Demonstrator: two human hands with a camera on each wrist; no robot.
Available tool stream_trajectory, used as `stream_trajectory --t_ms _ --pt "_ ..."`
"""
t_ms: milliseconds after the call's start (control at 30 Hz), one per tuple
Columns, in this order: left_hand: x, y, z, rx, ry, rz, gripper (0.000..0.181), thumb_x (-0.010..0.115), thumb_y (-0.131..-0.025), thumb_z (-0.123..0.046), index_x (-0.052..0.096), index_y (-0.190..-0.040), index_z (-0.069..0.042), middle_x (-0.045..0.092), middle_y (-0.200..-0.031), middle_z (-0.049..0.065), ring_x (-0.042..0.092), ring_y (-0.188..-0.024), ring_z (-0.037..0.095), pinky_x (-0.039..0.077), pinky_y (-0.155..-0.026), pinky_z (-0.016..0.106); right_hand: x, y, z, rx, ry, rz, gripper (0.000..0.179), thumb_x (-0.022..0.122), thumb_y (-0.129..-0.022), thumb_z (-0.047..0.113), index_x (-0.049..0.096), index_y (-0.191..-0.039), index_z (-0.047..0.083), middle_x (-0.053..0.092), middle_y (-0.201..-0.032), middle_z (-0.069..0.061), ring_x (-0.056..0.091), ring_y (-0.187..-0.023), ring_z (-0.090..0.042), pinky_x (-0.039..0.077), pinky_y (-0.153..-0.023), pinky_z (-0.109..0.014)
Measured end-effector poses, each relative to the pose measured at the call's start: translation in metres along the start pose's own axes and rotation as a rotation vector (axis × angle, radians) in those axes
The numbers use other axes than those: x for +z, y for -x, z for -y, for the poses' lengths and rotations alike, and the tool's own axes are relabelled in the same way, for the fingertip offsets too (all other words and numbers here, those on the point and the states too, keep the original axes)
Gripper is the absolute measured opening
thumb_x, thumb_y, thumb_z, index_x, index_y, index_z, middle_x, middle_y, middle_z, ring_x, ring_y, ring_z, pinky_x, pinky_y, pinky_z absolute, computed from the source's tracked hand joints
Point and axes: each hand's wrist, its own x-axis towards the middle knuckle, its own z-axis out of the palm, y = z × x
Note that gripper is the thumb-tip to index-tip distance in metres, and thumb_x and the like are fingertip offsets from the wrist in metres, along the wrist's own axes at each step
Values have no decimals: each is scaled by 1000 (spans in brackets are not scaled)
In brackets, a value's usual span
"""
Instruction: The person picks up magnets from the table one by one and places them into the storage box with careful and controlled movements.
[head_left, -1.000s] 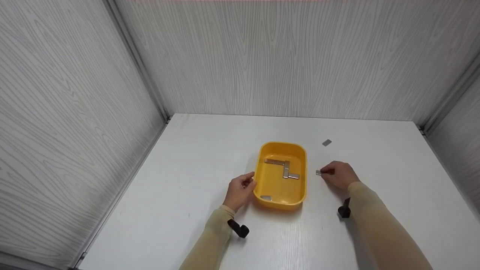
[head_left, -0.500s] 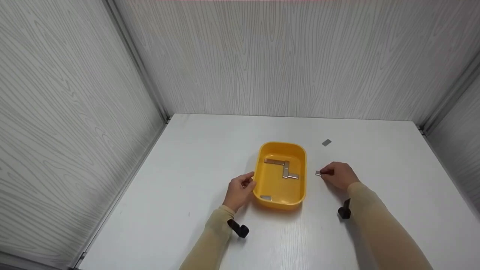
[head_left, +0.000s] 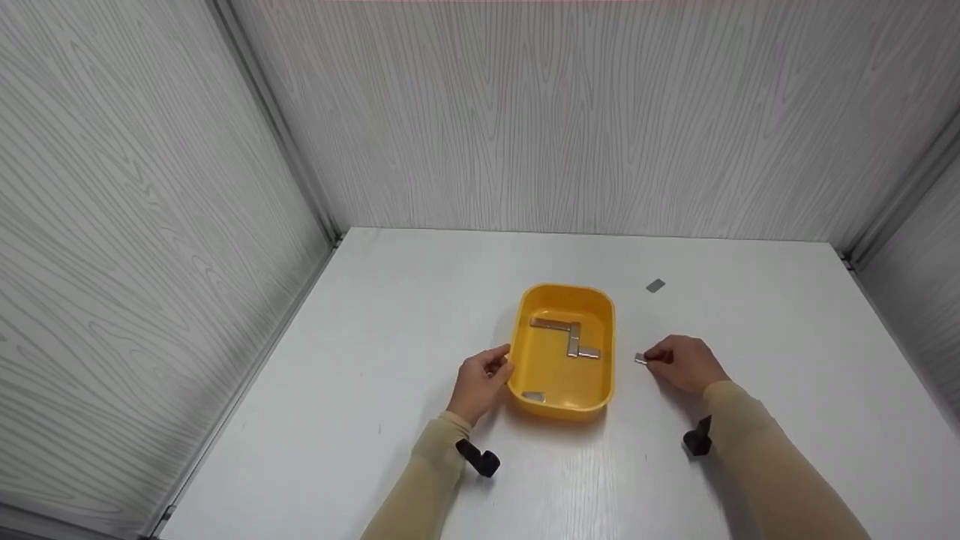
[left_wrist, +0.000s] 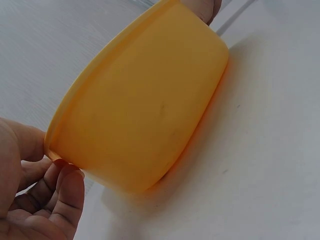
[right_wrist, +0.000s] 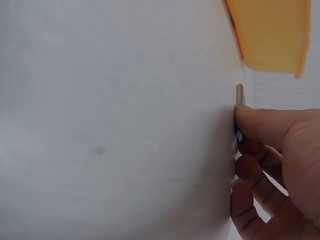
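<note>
A yellow plastic tub (head_left: 540, 367) stands on the white table. With thumb and fingers, my left hand (head_left: 478, 382) pinches its left rim, and the left wrist view has that hand (left_wrist: 40, 195) at the tub's edge (left_wrist: 135, 105). To the right of the tub, my right hand (head_left: 684, 364) holds a small flat silver metal block (head_left: 640, 358) between thumb and fingers, low at the tabletop. In the right wrist view the block (right_wrist: 240, 95) is seen edge-on, partly covered by the thumb. Inside the tub, several similar blocks (head_left: 574, 341) form a stepped line; one more (head_left: 533, 396) lies near the front wall.
Beyond the right hand, another flat grey block (head_left: 655, 286) lies on the table (head_left: 420, 277). Wood-grain panels (head_left: 525, 112) enclose the back and both sides. A small black camera mount sits on each wrist.
My right hand has shifted slightly toward me and to the right, along with the metal block it pinches. The left hand keeps its hold on the tub.
</note>
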Motion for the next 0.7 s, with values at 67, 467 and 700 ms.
stream_trajectory --t_ms 67,467,700 --pt "0 1 0 -1 3 0 39 62 -94 -17 59 -132 -11 61 -100 0 54 -91 16 50 -76 24 0 5 0 0 -1 0 19 70 -87 19 75 -105 14 65 -96 -3 56 -88 -24 49 -85 -44" --pt "-2 6 3 96 9 18 38 63 -93 -13 59 -130 -4 61 -100 3 55 -89 16 50 -75 23 -2 30 5 -29 18 19 18 73 -84 18 76 -101 14 64 -88 2 53 -79 -20 46 -74 -35" --pt "-4 6 0 51 18 22 38 63 -93 -13 59 -131 -7 61 -100 2 55 -91 17 50 -77 26 -5 34 7 -11 22 44 19 72 -85 20 76 -103 15 65 -89 2 54 -80 -19 48 -75 -36"
